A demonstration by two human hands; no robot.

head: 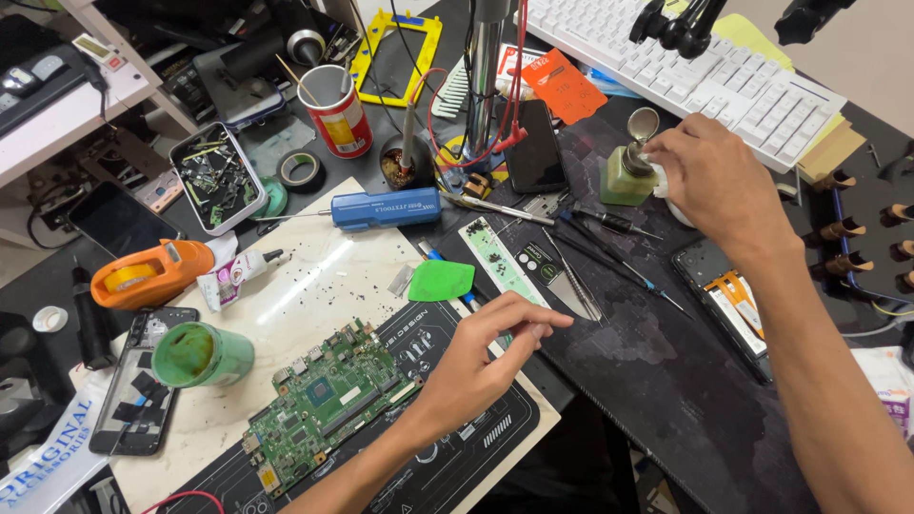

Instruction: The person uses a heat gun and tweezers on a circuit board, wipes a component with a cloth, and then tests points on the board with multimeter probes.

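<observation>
My left hand (481,352) rests at the edge of a white board, fingers pinched together near the lower end of a long pale green strip (503,264); whether it grips anything I cannot tell. A green circuit board (319,405) lies just left of that hand. My right hand (709,186) reaches to the far right and touches the top of a small green liquid dispenser bottle (626,176), with something white under its fingers. A green plastic pick (442,281) lies between the hands.
A blue screwdriver (381,207), tweezers (495,206), an orange tape dispenser (148,273), a green tub (200,354), a red cup (338,119), a parts tray (216,178), phones (143,381), an opened phone (728,300) and a white keyboard (724,81) crowd the bench. A metal stand post (486,81) rises behind.
</observation>
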